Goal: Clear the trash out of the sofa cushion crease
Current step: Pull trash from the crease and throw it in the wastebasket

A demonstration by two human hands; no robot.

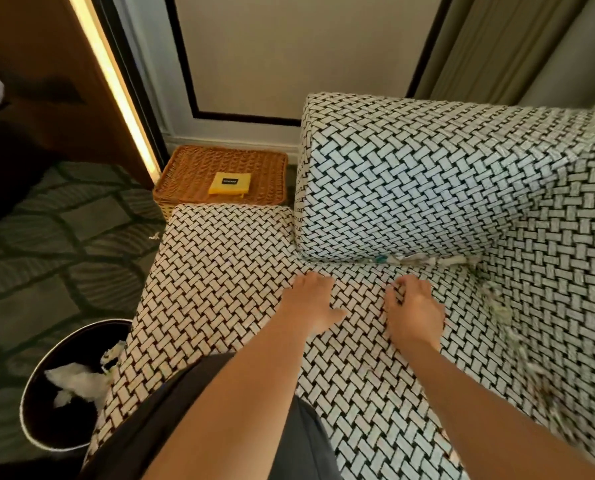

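Trash (424, 260): pale crumpled scraps with one teal bit at their left end, wedged in the crease (351, 262) where the far block cushion (410, 185) meets the seat cushion (220, 271). More blurred greenish bits run along the right-hand crease; I cannot tell what they are.

Left hand (315, 299): palm down on the seat, fingers spread and relaxed, grasping nothing, just near of the crease. Right hand (413, 310): beside it, knuckles up, fingers bent onto the fabric; cannot tell whether it pinches anything. Both arms reach in from the near edge.

Near left on the carpet (64, 237): dark bin (40, 427) with white crumpled paper (78, 379) inside. Far left: wicker basket (192, 174) with a yellow packet (230, 183) on top.
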